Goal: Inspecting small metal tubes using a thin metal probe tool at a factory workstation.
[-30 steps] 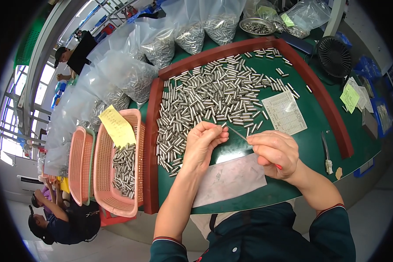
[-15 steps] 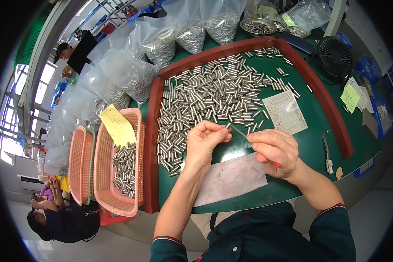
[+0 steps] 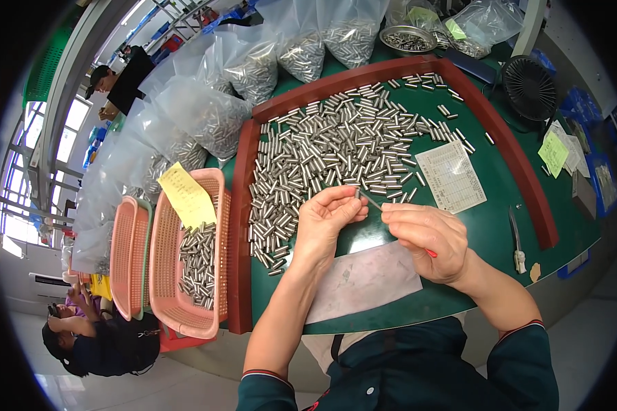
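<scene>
My left hand (image 3: pixel 324 222) is closed, with thumb and forefinger pinching a short metal cylinder (image 3: pixel 358 194). My right hand (image 3: pixel 430 240) is wrapped round a thin rod-like tool; its slim grey shaft (image 3: pixel 372 203) points at the cylinder and its red end (image 3: pixel 432 253) shows below the fingers. The shaft's tip meets the end of the cylinder or lies right at it; whether it goes inside, I cannot tell. Just beyond both hands spreads a big heap of loose metal cylinders (image 3: pixel 336 147). Under my wrists lies a stained white cloth or sheet (image 3: pixel 365 282).
A dark red raised frame (image 3: pixel 521 161) borders the green tabletop (image 3: pixel 480 288). Pink baskets (image 3: pixel 159 274) stand left, one holding cylinders and a yellow note (image 3: pixel 187 196). Filled clear bags (image 3: pixel 209 120) line the back. Right are a printed card (image 3: pixel 450 177), scissors-like tool (image 3: pixel 516 240) and fan (image 3: pixel 529 88).
My right hand has moved a little left toward my left hand, so less of the shaft shows between them. My left hand keeps its pinch on the cylinder.
</scene>
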Available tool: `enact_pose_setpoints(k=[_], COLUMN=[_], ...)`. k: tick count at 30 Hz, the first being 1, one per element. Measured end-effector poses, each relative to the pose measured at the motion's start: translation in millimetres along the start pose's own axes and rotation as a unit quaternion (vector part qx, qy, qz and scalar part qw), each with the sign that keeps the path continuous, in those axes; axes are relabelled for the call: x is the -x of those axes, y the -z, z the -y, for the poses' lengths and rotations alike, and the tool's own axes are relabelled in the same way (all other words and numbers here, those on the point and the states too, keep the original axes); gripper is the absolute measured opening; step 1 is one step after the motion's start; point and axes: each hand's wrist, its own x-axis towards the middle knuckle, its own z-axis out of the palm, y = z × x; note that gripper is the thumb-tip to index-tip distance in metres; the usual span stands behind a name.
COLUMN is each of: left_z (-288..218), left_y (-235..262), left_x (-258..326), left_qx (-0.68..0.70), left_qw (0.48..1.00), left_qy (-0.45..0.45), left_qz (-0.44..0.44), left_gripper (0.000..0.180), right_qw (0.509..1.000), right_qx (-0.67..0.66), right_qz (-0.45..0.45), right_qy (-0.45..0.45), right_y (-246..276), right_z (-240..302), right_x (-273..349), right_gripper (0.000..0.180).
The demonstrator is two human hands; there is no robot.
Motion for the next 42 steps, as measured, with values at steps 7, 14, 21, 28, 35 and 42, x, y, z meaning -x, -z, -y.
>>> enact_pose_setpoints(k=[7,14,21,28,35,42], left_z=[0,0,0,-2,-3,-2], left_y=[-6,-1,-5,-1,5,1], left_x=[4,1,0,0,1,2], left_qx=[0.033,0.059,-0.007,0.01,0.029,-0.049], left_qw=[0.998,0.997,0.999,0.998,0.999,0.996], left_qy=[-0.028,0.021,-0.048,-0.061,-0.031,-0.056], left_qz=[0.041,0.044,0.019,0.011,-0.017,-0.051], left_gripper=[0.034,0.038,0.036,0.032,0.021,0.023], right_qw=[0.999,1.0,0.998,0.999,0.997,0.998], right_qx=[0.002,0.012,-0.055,-0.042,-0.052,-0.008], right_qz=[-0.03,-0.013,0.041,0.005,-0.027,-0.026], right_qy=[0.017,-0.009,0.0,-0.002,0.046,0.051], right_y=[10,6,0,5,8,3], right_z=[1,1,7,0,6,1], right_x=[-2,-1,-3,-1,-3,0], right_gripper=[0.022,0.024,0.027,0.026,0.021,0.022])
